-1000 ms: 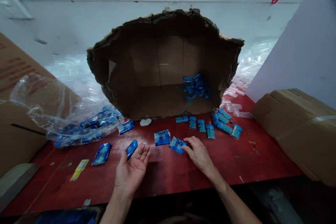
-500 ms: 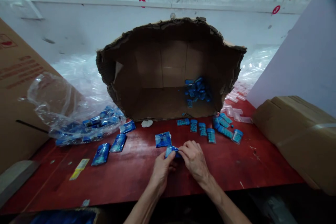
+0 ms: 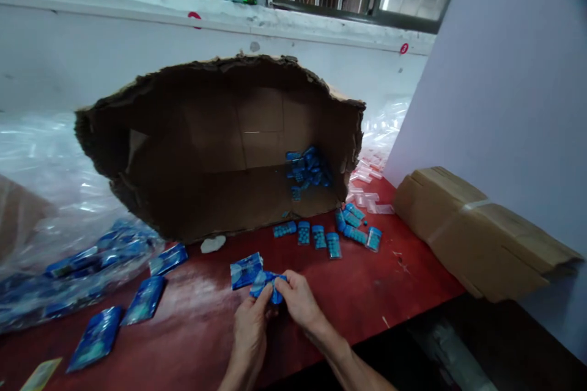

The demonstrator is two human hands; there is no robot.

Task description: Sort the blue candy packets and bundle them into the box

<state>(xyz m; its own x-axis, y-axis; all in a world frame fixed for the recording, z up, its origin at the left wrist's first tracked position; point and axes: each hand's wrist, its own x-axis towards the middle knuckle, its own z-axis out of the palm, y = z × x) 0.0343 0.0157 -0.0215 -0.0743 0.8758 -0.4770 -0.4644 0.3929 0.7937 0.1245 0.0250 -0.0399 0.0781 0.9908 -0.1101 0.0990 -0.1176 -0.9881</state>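
Blue printed shiny flat sachet, lower ctr of frame, pinched btwn L hand & R hand, from where I stand; small clear blue-capped plastic tubs lie right of ctr on glossy red tabletop.

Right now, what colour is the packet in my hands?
The packet is blue with paler patches, clearest in head view.

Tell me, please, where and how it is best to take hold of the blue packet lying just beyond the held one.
I would pinch the blue packet by its left end, coming from the left and slightly above. It lies on the red table, and in this view the held packet overlaps its near right corner, so the left end seems freer.
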